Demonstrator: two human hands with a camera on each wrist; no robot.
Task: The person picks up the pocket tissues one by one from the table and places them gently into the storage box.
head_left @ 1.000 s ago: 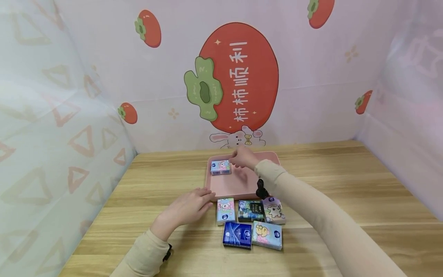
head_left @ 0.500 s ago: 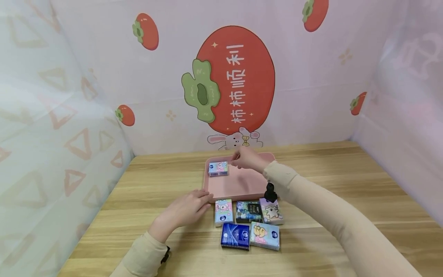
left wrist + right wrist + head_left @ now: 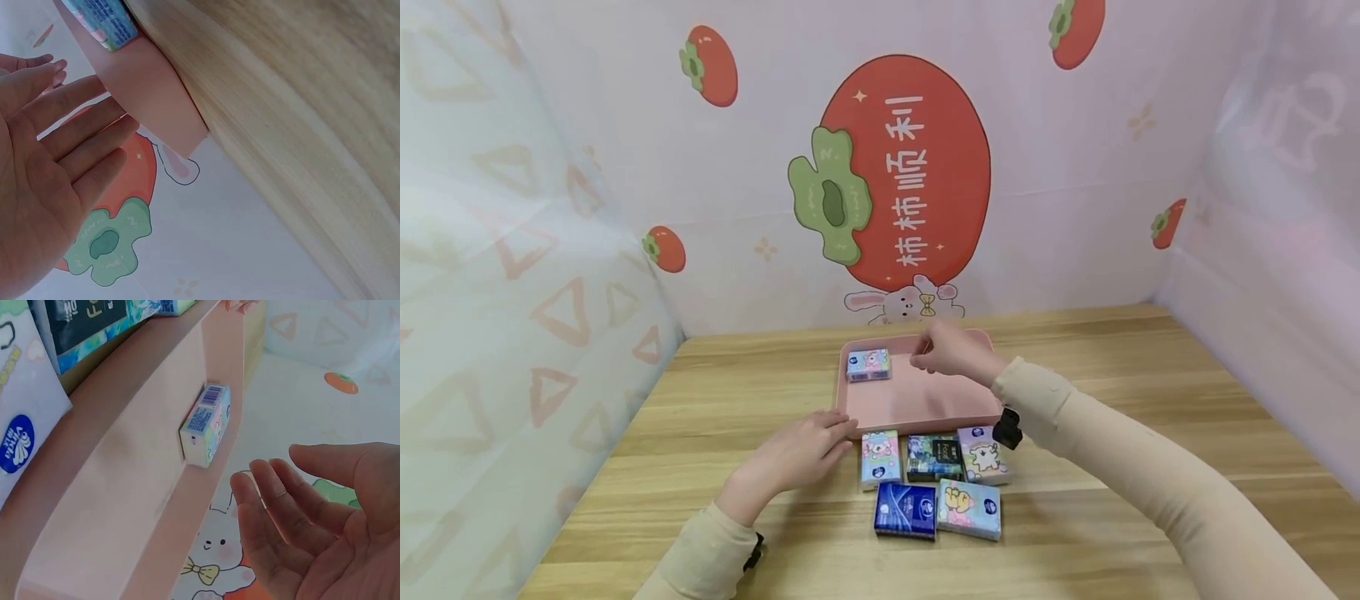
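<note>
A pink tray (image 3: 910, 400) holds one small tissue pack (image 3: 868, 364) with a cartoon print, lying in its back left corner. My right hand (image 3: 951, 350) hovers over the tray to the right of that pack, apart from it. In the right wrist view, this hand (image 3: 312, 519) has loosely bent fingers and holds nothing. My left hand (image 3: 801, 450) touches the tray's front left corner with its fingertips; in the left wrist view its fingers (image 3: 87, 128) are extended against the tray wall (image 3: 150, 94).
In front of the tray lie several tissue packs: a pink-and-blue one (image 3: 880, 458), a dark floral one (image 3: 934, 457), a purple one (image 3: 983, 456), a deep blue one (image 3: 906, 510) and a light blue one (image 3: 970, 508). Behind the wooden table (image 3: 745, 375) hangs a persimmon-print cloth (image 3: 1037, 250).
My right hand has drawn away to the right from the tissue pack in the tray, which stays in its corner. The left hand keeps its place at the tray corner.
</note>
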